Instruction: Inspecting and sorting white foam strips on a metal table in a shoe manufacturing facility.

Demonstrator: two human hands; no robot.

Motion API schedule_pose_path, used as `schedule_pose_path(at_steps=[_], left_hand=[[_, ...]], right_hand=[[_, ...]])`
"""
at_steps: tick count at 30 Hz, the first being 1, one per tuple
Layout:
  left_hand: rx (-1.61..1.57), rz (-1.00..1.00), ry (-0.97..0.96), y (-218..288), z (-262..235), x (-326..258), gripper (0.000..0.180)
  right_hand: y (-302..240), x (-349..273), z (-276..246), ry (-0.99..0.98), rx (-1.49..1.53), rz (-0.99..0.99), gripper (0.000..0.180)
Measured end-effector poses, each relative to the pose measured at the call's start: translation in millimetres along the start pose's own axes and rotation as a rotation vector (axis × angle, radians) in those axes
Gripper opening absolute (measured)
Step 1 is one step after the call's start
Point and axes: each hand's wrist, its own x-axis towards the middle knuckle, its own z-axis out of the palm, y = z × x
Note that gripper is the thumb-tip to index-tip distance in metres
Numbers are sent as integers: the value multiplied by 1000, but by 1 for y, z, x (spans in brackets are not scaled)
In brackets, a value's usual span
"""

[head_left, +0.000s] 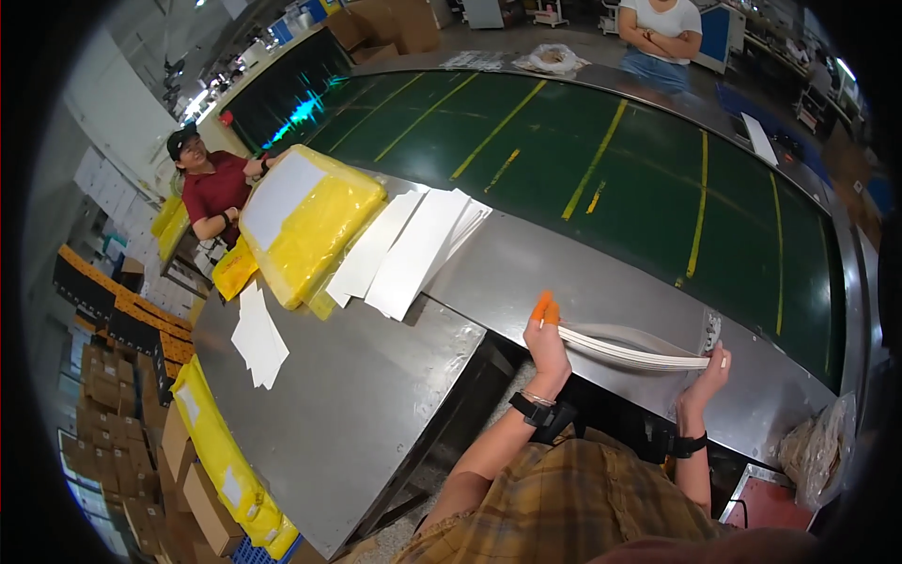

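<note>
A thin stack of white sheets (631, 350) is held on edge above the steel table (357, 395), bowed between my two hands. My left hand (545, 340), with orange caps on two fingertips, grips the stack's left end. My right hand (710, 372) grips its right end. Both wrists carry black bands. A fan of white sheets (409, 249) lies on the table to the left, next to a yellow plastic-wrapped bundle (310, 221) with a white sheet on top.
A wide dark green conveyor belt (601, 160) with yellow lines runs behind the table. One person in a red shirt (218, 188) sits at the far left, another stands beyond the belt (662, 33). Loose white sheets (258, 340), yellow packs and cardboard boxes (202, 489) lie at left.
</note>
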Motion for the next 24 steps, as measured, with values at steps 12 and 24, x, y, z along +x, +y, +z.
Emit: schedule_pose_path(at_steps=[12,24], left_hand=[[120,0,-61,-5,15,1,26],[309,108,-285,-32,-14,30,26]], right_hand=[[-5,-2,-5,50,2,-44,26],[11,1,-5,-54,123,174,40]])
